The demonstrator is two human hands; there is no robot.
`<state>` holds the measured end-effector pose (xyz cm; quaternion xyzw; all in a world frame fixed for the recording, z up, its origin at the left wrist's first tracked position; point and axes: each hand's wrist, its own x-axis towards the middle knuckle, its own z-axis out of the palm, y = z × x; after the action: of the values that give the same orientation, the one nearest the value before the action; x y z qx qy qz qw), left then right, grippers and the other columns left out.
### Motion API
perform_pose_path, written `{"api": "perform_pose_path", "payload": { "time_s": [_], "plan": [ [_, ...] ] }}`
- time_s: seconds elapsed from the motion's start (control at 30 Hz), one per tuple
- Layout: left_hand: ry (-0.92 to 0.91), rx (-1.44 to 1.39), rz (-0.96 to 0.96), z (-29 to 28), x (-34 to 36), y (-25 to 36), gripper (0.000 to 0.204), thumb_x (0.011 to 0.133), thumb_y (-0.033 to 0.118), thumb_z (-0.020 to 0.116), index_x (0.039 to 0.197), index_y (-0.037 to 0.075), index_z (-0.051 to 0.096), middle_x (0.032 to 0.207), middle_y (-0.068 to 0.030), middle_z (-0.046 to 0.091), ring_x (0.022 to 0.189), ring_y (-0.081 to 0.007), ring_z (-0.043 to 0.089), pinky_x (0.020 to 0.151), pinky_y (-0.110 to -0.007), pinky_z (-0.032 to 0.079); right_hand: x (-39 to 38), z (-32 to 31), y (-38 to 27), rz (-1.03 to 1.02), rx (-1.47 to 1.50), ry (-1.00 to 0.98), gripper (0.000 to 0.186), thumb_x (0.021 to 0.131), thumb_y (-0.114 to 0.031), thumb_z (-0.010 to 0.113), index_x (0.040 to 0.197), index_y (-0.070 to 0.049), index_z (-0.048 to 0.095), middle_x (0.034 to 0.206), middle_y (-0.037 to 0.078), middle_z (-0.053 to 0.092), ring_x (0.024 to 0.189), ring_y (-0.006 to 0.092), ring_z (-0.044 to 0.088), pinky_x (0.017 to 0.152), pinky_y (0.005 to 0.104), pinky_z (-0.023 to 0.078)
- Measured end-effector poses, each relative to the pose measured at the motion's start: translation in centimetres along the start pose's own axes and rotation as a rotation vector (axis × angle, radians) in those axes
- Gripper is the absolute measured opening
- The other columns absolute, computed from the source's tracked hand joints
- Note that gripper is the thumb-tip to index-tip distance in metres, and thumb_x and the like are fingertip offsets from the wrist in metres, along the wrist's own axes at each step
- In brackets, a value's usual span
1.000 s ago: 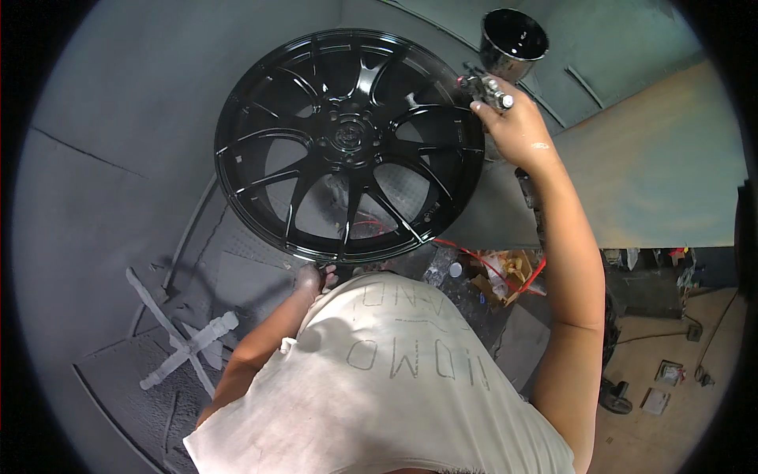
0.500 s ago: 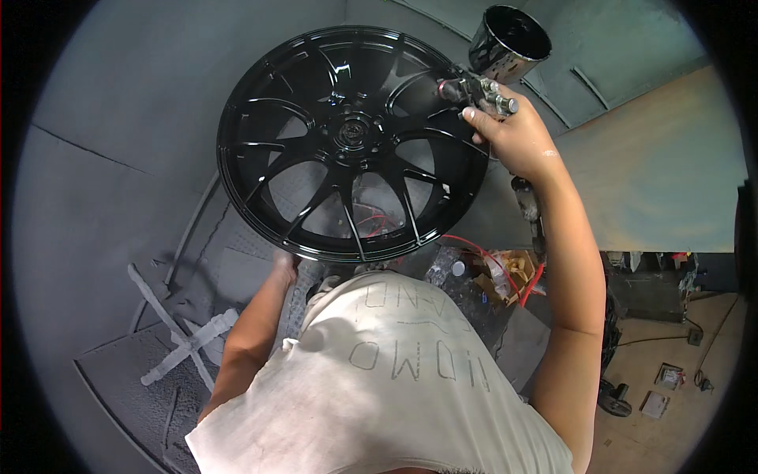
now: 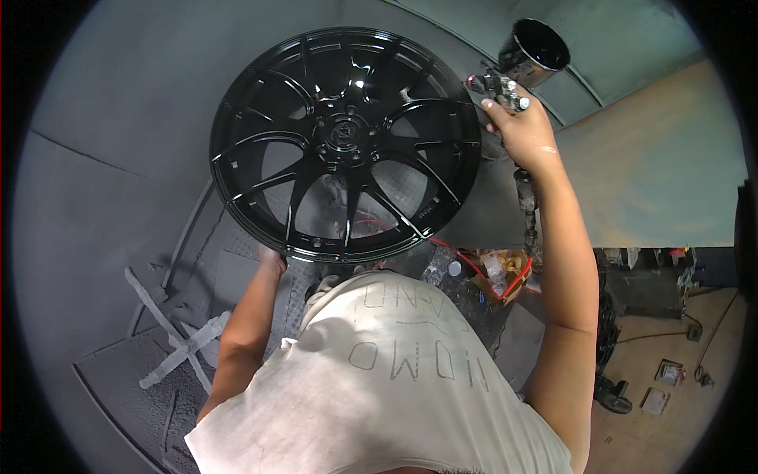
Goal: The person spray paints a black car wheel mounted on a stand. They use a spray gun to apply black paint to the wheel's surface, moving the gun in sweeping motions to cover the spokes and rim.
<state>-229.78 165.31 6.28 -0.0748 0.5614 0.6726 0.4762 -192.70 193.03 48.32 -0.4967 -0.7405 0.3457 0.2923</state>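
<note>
A glossy black multi-spoke car wheel rim (image 3: 345, 136) faces up in front of me. My right hand (image 3: 523, 130) is closed around a paint-splattered spray gun (image 3: 497, 85), thumb toward its back. A dark paint cup (image 3: 534, 54) is fixed to the gun, its inside coated black. The gun is just off the wheel's right edge; whether spray is coming out, I cannot tell. My left hand (image 3: 273, 259) is at the wheel's near left edge, its fingers hidden beneath the rim.
Grey-coated walls curve around the wheel. A taped cross-shaped stand (image 3: 185, 345) is at the lower left. A red hose (image 3: 454, 250) runs below the wheel to the right, by an open cardboard box (image 3: 505, 276) of scraps. A pale panel (image 3: 639, 174) fills the right side.
My right hand has moved the spray gun right, off the wheel's edge. The wheel has turned and shifted slightly left, and my left hand has moved a little left with it.
</note>
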Motion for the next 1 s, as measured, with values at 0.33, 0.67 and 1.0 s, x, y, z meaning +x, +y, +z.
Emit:
{"api": "perform_pose_path", "payload": {
  "time_s": [0.33,0.67,1.0],
  "plan": [
    [-0.143,0.444,-0.196,-3.3,-4.2,-4.2,0.016,0.099,0.023,0.054,0.103,0.014,0.066,0.090,-0.0029,0.068,0.073,-0.0136,0.060,0.064,-0.029,0.048,-7.7,-2.6,11.1,0.163,0.177,0.187,0.027,0.095,-0.014,0.065,0.120,-0.005,0.063,0.095,0.002,0.069,0.081,0.0082,0.063,0.059,0.0247,0.048],
    [-0.580,0.960,-0.457,-9.7,-17.8,-13.1,0.024,0.094,0.024,0.058,0.100,0.006,0.072,0.091,-0.0060,0.071,0.077,-0.0202,0.065,0.067,-0.037,0.051,-26.3,7.5,29.7,0.443,0.296,0.076,0.027,0.095,-0.009,0.066,0.119,0.002,0.059,0.108,0.008,0.067,0.098,0.0173,0.062,0.092,0.0342,0.049],
    [0.177,0.213,0.033,1.6,-7.6,-1.7,0.022,0.102,0.021,0.044,0.115,0.006,0.053,0.098,-0.0102,0.063,0.079,-0.0214,0.063,0.068,-0.036,0.055,-21.2,3.3,22.8,0.487,0.619,0.054,0.037,0.096,-0.014,0.067,0.128,-0.003,0.054,0.111,0.008,0.067,0.096,0.0170,0.066,0.061,0.0263,0.052]
  ]
}}
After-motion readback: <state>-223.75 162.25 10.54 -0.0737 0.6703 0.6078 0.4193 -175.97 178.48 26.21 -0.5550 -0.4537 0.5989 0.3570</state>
